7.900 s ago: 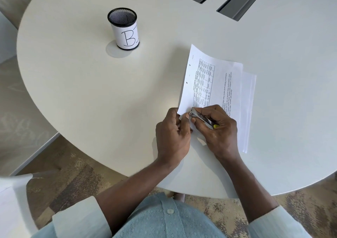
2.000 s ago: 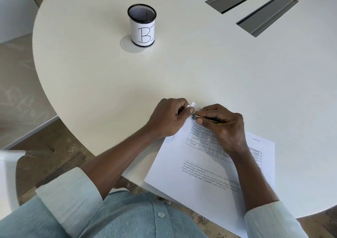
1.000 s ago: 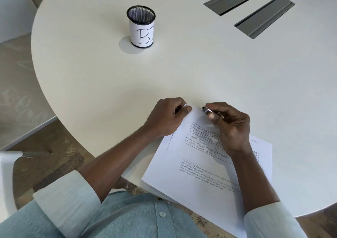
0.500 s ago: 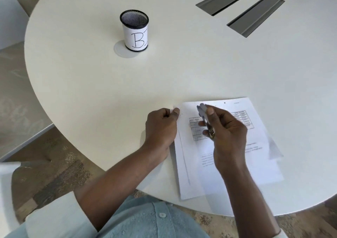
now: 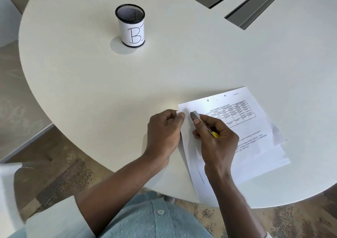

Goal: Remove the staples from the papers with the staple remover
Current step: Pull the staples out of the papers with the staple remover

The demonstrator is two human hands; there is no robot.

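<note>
1 cup (image 5: 130, 28), left hand (image 5: 162, 132) pinching papers (image 5: 255, 155) corner, right hand (image 5: 217, 146) gripping 1 staple remover (image 5: 194, 115)

A round, off-white table (image 5: 182, 64) carried everything. On its far left stood a black mesh pen cup (image 5: 131, 29), upright, wrapped in white paper marked "B1". At the far right, two long grey cover strips (image 5: 253, 6) were set side by side into the top. The papers (image 5: 255, 146) lay flat at the near right, well apart from the cup, with their near left corner reaching the table's near rim.
</note>
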